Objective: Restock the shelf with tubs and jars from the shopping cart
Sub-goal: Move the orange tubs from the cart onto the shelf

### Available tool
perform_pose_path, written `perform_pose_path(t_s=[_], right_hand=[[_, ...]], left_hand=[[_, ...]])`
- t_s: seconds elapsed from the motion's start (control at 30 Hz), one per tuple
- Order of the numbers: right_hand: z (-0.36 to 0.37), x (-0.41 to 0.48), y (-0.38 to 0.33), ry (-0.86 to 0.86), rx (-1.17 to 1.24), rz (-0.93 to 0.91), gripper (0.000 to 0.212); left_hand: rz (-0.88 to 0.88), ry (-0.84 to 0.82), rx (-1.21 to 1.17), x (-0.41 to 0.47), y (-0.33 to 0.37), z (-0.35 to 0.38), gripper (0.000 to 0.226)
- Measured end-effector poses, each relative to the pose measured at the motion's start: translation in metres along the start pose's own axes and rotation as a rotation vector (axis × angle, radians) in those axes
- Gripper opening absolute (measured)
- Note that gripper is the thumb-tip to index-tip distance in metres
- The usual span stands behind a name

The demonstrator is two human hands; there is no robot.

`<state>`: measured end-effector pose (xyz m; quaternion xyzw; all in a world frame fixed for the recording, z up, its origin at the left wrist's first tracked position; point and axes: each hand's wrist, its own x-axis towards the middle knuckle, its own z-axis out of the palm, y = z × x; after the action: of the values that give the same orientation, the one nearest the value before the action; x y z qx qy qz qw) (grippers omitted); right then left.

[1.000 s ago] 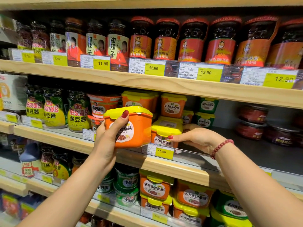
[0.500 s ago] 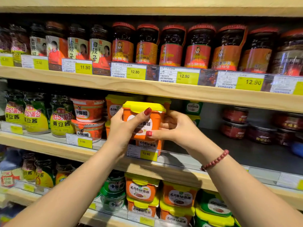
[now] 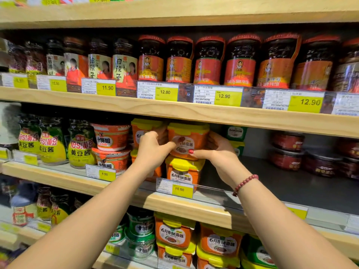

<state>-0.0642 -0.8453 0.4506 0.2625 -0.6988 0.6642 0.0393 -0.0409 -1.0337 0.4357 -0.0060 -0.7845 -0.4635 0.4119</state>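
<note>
- Both hands are gripping one orange tub (image 3: 187, 138) with a yellow lid, at the centre of the frame, on the middle shelf (image 3: 194, 207).
- The left hand (image 3: 153, 150) is wrapping the tub's left side, its thumb lying across the label on the front.
- The right hand (image 3: 215, 150) is cupping the tub's right side, its thumb pressing along the lower front edge.
- The tub is sitting upright, lid up, directly above a matching lower tub (image 3: 182, 171); whether it is fully resting on that lid or a touch above it cannot be told.
- The deciding relation is vertical: the held tub is lying between the two hands and straight over the lower tub, with the shelf board above (image 3: 213, 113) running close over its lid.
- Neither hand is nearer; they are flanking it evenly.
- Another orange tub (image 3: 141, 131) is standing just to the left, partly behind the left hand.
- Judging from this, the stacking step is nearly finished, and letting go calls for the tub sitting square on the lid beneath.
</note>
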Motion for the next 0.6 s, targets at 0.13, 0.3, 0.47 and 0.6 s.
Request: perform_pose_path(t_s=[0.13,0.3,0.47,0.6], right_hand=[[-0.004,0.001,0.004,-0.046,-0.04,-0.027,0.058],[-0.004,-0.007,0.015,0.0,-0.168,-0.034,0.042],[0.0,-0.015,0.025,0.042,-0.405,-0.072,0.047],[0.001,-0.011,0.026,0.057,-0.411,-0.07,0.048]], left_hand=[[0.02,0.028,0.021,-0.017,0.007,0.0,0.023],[0.08,0.027,-0.055,-0.035,-0.002,0.001,0.019],[0.119,0.018,-0.115,-0.043,-0.005,0.001,0.032],[0.073,0.007,-0.232,-0.048,-0.012,0.003,0.042]])
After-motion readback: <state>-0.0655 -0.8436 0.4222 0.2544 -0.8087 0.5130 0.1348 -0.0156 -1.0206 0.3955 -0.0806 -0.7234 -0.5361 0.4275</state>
